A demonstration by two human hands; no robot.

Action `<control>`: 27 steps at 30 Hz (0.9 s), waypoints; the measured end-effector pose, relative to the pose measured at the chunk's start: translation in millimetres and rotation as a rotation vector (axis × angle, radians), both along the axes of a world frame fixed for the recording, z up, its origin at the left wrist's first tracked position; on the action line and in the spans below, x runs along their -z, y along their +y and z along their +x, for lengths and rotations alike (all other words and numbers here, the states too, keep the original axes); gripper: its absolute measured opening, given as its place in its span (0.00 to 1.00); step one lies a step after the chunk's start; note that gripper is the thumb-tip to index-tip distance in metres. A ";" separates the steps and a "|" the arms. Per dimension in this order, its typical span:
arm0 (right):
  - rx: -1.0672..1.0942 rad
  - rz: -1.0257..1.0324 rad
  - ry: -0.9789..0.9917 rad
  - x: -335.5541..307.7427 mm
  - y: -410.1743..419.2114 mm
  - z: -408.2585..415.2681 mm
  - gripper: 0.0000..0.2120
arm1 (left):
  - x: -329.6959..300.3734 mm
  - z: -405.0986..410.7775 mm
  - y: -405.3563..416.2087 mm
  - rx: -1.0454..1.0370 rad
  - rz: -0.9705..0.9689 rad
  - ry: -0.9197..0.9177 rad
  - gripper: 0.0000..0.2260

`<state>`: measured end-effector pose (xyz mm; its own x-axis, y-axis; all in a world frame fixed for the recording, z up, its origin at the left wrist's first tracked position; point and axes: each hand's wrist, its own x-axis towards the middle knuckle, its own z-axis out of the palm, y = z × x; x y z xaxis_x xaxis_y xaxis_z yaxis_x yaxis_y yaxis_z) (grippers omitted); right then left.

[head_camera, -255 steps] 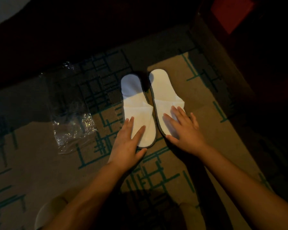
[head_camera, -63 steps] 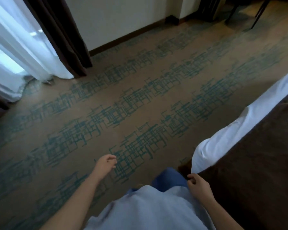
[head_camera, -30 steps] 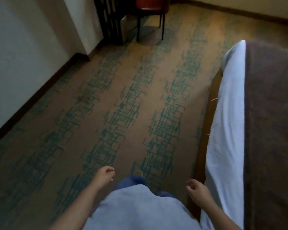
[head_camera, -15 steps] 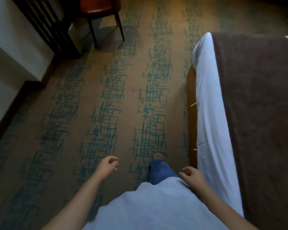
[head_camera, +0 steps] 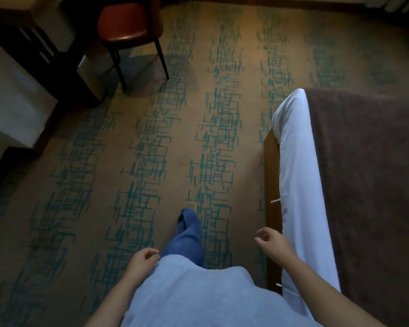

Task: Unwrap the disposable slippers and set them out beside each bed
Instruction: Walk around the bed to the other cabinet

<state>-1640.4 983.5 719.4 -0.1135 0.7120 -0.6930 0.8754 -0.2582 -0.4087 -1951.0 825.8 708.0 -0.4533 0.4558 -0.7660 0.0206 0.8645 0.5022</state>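
No slippers or wrapper show in the head view. My left hand [head_camera: 142,259] hangs by my hip with its fingers loosely curled and nothing in it. My right hand [head_camera: 270,244] swings just left of the bed's wooden frame, fingers loosely curled, also holding nothing. The bed [head_camera: 300,185] runs along the right, with a white sheet and a dark brown cover. I am standing on the patterned carpet with one leg in blue trousers stepping forward.
A red-seated chair [head_camera: 128,22] with dark legs stands at the top left next to dark wooden furniture [head_camera: 45,60] and a white wall block [head_camera: 12,109]. Beige carpet with teal line patterns [head_camera: 149,166] stretches ahead between the furniture and the bed.
The paired white slippers and the clear wrapper seen on the floor earlier have left view. I have stood up, turned and walked along the bed's foot; the chair is now nearer.
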 end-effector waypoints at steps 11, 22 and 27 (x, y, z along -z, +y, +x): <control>0.290 -0.034 -0.018 -17.2 150.0 -77.4 0.03 | -55.4 -127.5 325.2 0.296 0.112 0.041 0.11; 0.398 -0.081 0.009 0.4 368.2 -77.2 0.06 | -41.2 -113.0 547.5 0.276 0.037 -0.013 0.12; 0.346 -0.009 0.002 -20.1 515.1 -66.4 0.07 | -43.5 -99.6 642.1 0.313 0.015 -0.009 0.12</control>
<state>-1706.8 1498.6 739.5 0.1323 0.7025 -0.6993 0.7344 -0.5433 -0.4068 -2050.6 1467.9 751.5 -0.2826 0.5833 -0.7615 0.2800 0.8094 0.5161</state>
